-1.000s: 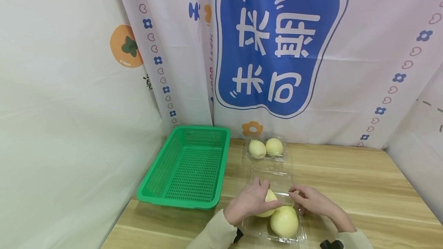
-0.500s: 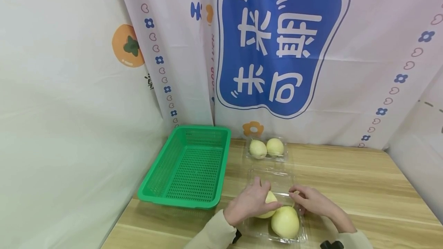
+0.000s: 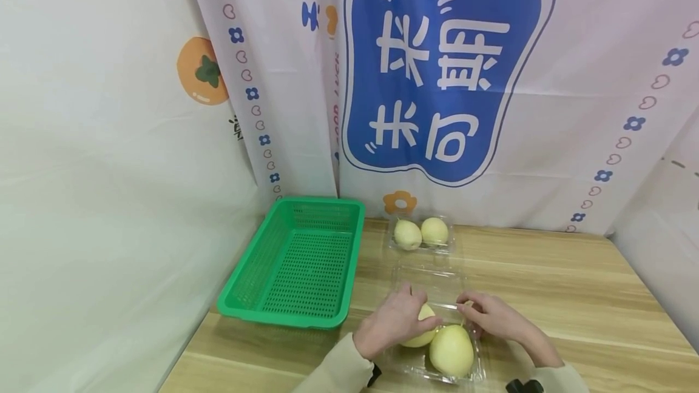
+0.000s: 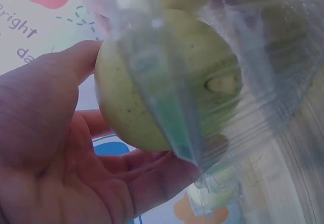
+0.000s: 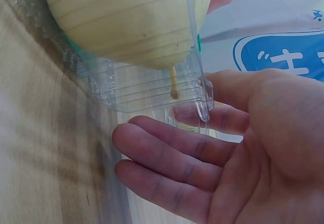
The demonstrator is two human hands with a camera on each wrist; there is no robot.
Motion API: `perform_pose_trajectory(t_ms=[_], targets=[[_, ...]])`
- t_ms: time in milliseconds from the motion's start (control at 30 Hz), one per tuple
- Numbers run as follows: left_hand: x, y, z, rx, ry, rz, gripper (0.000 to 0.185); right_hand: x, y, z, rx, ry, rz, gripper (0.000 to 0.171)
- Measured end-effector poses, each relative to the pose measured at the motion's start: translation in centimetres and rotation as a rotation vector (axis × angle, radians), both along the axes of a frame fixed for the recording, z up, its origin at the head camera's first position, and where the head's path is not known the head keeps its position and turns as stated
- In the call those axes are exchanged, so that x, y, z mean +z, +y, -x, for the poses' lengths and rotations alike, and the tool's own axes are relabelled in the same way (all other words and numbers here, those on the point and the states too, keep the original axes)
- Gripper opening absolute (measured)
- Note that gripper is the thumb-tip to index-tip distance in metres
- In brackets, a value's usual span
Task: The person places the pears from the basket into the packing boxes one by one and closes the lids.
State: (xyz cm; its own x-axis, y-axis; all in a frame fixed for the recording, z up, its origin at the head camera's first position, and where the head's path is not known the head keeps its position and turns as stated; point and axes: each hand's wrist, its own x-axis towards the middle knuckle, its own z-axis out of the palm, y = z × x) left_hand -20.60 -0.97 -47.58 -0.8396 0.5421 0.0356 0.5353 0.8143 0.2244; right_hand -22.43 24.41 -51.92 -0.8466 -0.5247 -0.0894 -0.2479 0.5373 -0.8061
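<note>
On the table in front of me lies an opened clear plastic clamshell box (image 3: 476, 375) with two pale yellow pears in it. My left hand (image 3: 394, 324) grips the left pear (image 3: 419, 338) from above. In the left wrist view, its thumb lies against one side of that pear (image 4: 152, 92) and the fingers curl along the other. The right pear (image 3: 451, 352) sits beside it, untouched by the left hand. My right hand (image 3: 496, 316) pinches the box's far right rim between thumb and forefinger. Its other fingers (image 5: 167, 150) extend below the box wall in the right wrist view.
A green plastic basket (image 3: 354, 253) with nothing in it stands to the left. At the back, near the printed curtain (image 3: 546, 199), another clear box (image 3: 450, 247) holds two pears. The wooden tabletop (image 3: 573, 296) extends to the right.
The view has shifted slightly. Both hands stay in nearly the same place, the left on the pear and the right on the box rim.
</note>
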Motion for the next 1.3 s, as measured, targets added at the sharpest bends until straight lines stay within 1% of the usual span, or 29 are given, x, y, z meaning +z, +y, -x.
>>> perform_pose_trajectory(t_ms=[133,200,400,567,767,833,933,1067,1300], targets=[[-0.2,0.1,0.1,-0.003,0.027,0.005,0.046,0.0,-0.1,-0.1,-0.002,0.004,-0.002,0.038],[-0.4,0.2,0.0,0.003,0.043,0.023,0.046,-0.1,-0.2,-0.1,0.0,0.003,-0.001,0.039],[-1.0,0.4,-0.2,0.004,0.142,0.102,0.044,-0.5,-0.1,-0.2,-0.001,-0.007,-0.001,0.039],[-1.0,0.6,-0.5,0.003,0.205,0.102,0.042,-0.4,0.0,-0.1,-0.002,-0.011,0.008,0.038],[-1.2,0.9,-1.1,0.007,0.288,0.18,0.045,-0.1,0.0,-0.1,0.004,0.003,0.005,0.037],[-1.3,1.0,-1.2,0.015,0.287,0.185,0.045,-0.1,0.0,-0.1,0.001,0.007,0.0,0.038],[-1.3,1.1,-1.2,0.03,0.261,0.18,0.045,-0.1,0.0,0.0,-0.006,0.008,-0.007,0.038],[-1.1,1.2,-1.3,0.034,0.245,0.184,0.044,-0.2,0.1,0.1,-0.01,0.012,-0.014,0.038],[-1.0,1.2,-1.8,0.016,0.326,0.23,0.04,-0.3,0.2,0.0,-0.005,0.005,0.001,0.038]])
